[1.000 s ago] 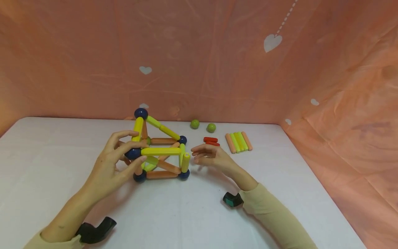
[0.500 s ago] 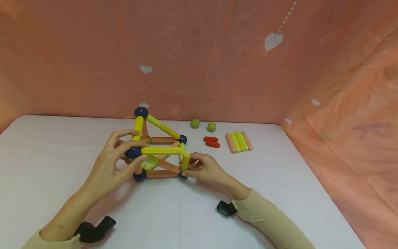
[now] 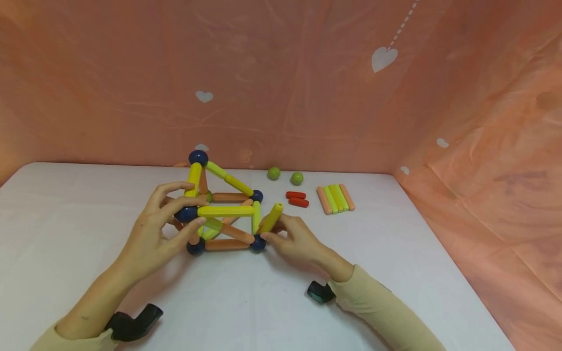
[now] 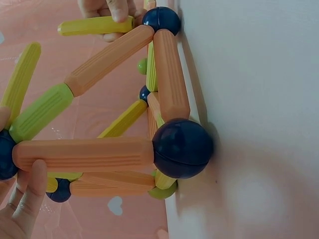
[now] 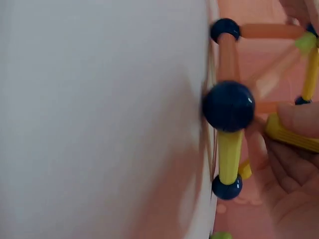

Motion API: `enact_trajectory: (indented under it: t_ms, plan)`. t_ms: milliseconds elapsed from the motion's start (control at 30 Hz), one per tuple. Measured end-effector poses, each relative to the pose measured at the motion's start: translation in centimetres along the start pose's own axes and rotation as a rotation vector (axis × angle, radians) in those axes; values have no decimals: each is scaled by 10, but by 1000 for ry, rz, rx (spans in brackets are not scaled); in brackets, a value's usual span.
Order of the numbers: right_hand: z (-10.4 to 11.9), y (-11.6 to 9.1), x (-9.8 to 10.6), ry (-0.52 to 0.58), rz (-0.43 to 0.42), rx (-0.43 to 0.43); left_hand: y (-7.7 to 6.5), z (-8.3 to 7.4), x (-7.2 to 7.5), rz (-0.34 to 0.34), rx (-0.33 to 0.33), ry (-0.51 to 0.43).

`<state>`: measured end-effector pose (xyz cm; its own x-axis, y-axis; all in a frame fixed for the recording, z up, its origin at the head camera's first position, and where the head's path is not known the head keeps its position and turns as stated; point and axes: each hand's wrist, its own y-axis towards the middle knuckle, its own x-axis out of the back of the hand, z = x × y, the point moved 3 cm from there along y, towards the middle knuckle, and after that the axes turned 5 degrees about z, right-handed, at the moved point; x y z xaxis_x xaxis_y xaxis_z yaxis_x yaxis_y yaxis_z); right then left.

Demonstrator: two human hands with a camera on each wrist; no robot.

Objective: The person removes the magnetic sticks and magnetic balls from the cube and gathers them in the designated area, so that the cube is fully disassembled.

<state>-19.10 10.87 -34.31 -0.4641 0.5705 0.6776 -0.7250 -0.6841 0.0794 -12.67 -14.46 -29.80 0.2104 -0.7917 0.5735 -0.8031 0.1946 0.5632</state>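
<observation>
A frame of magnetic rods and dark blue balls stands left of the table's middle. My left hand [image 3: 151, 226] grips its upper front-left blue ball [image 3: 186, 214], from which a ribbed yellow rod [image 3: 226, 211] extends rightward. Beside the lower front-right blue ball [image 3: 258, 243], my right hand [image 3: 298, 239] pinches a short yellow rod [image 3: 272, 217] tilted to the right. In the left wrist view that yellow rod [image 4: 92, 26] lies close to the blue ball [image 4: 161, 20]; a small gap seems to separate them. An orange rod [image 3: 227, 244] joins the two lower front balls.
Behind the frame, two green balls [image 3: 274, 173] sit near the table's back edge. Two short red rods [image 3: 298, 202] lie in front of them. Farther right is a row of several orange, green and yellow rods [image 3: 335, 199]. A pink curtain [image 3: 281, 87] hangs behind.
My right hand has come left to the frame and taken hold of the upright yellow rod. That rod now leans right, its lower end shifted off the ball. My left hand keeps its place.
</observation>
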Motion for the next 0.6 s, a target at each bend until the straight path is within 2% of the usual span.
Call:
enact_trajectory:
  t_ms: [200,300,500,600]
  plan:
    - [-10,-6,5,60,-11,-118,-1,1,1,-5,-2,-2]
    - [-16,-11,12,62,-59,-161,-2,1,1,-6,0,0]
    - [-29,-18,36,53,-164,-186,-2,1,2,-9,2,4]
    - [-40,-22,49,86,-212,-247,-2,1,2,-10,-2,7]
